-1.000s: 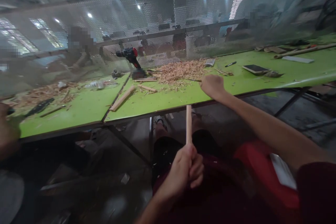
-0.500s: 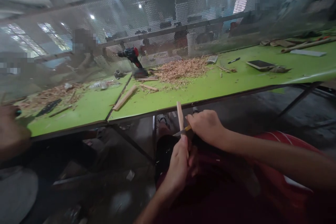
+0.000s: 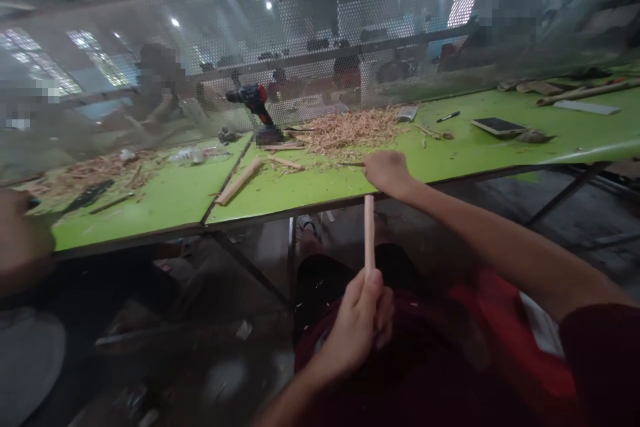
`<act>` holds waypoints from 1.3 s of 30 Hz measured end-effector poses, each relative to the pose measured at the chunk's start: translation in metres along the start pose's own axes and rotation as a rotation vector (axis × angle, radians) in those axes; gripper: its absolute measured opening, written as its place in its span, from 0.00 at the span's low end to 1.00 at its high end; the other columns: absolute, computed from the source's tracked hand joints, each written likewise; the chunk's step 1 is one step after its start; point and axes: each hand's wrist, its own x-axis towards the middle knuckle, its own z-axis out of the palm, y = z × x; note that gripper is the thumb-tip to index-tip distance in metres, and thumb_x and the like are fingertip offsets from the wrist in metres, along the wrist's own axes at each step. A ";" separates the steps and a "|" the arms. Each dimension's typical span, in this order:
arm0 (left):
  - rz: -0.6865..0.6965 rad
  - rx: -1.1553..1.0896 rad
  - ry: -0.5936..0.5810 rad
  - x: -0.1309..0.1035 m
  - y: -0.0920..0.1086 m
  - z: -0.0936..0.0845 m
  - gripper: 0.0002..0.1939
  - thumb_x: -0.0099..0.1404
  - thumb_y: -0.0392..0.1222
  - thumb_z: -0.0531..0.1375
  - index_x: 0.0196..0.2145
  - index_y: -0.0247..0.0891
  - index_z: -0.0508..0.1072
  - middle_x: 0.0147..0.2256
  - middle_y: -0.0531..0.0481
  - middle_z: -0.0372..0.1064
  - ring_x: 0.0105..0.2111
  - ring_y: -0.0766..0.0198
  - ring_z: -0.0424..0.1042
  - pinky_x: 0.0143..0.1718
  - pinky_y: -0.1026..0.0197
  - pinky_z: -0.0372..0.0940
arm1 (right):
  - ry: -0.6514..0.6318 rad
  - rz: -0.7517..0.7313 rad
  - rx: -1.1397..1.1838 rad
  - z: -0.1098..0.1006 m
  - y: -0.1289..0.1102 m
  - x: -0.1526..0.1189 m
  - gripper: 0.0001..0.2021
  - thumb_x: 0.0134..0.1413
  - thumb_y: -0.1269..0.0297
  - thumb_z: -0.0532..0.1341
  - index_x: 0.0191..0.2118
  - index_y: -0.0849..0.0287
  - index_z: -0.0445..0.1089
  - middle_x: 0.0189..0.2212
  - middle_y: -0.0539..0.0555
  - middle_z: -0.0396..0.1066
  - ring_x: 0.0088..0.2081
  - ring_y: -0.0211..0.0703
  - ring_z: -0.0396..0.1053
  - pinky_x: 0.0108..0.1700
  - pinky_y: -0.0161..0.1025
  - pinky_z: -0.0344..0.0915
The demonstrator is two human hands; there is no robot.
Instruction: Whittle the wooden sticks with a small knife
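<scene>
One wooden stick (image 3: 369, 233), clamped in the left hand (image 3: 363, 312) above the lap (image 3: 323, 280), long axis forward, tip towards the surface (image 3: 445, 153)! One knife (image 3: 352, 163), clasped in the right hand (image 3: 388, 171), points left; one drill (image 3: 257, 103) stands beyond.

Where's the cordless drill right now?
In the head view, left of centre: the cordless drill stands on the green table, just left of the shavings pile, beside the seam.
</scene>
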 end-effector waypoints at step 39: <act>0.170 -0.052 0.182 0.016 0.018 0.009 0.28 0.68 0.67 0.69 0.33 0.44 0.63 0.18 0.63 0.51 0.16 0.73 0.45 0.17 0.67 0.45 | -0.171 -0.327 -0.136 0.014 -0.035 -0.102 0.15 0.73 0.67 0.59 0.40 0.59 0.85 0.33 0.59 0.84 0.31 0.46 0.76 0.30 0.38 0.55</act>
